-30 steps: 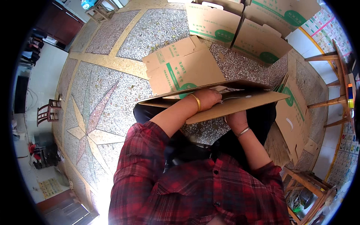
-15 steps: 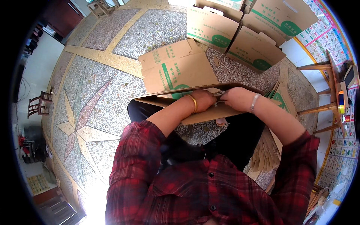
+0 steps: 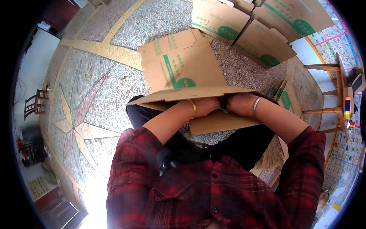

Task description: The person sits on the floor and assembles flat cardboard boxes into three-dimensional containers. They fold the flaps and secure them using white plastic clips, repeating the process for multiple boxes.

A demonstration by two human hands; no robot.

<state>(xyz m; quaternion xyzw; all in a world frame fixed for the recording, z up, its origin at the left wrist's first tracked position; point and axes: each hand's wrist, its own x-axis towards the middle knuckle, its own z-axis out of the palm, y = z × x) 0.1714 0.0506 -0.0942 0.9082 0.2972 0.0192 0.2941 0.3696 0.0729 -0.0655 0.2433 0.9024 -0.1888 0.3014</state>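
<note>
Across my knees lies a partly folded brown cardboard box point(image 3: 225, 124), its long opening facing me. Both hands reach inside that opening, close together. My left hand point(image 3: 207, 105), with a gold bracelet at the wrist, has its fingers curled against the inner cardboard. My right hand point(image 3: 242, 104), wearing a silver bangle, is likewise closed on the box's inner part. A small pale piece shows between them, too small to make out. The box's upper panel shades the hands, and the fingertips are mostly hidden.
Beyond my knees a flattened cardboard box point(image 3: 181, 63) with green print lies on the speckled floor point(image 3: 126, 49). Several opened boxes point(image 3: 263, 45) stand at the far right. A stack of flat cardboard point(image 3: 271, 154) leans by my right leg. A wooden stool point(image 3: 337, 91) stands farther right.
Both hands have sunk deeper into the box, and its upper panel has tipped over them toward me. The whole view has shifted slightly.
</note>
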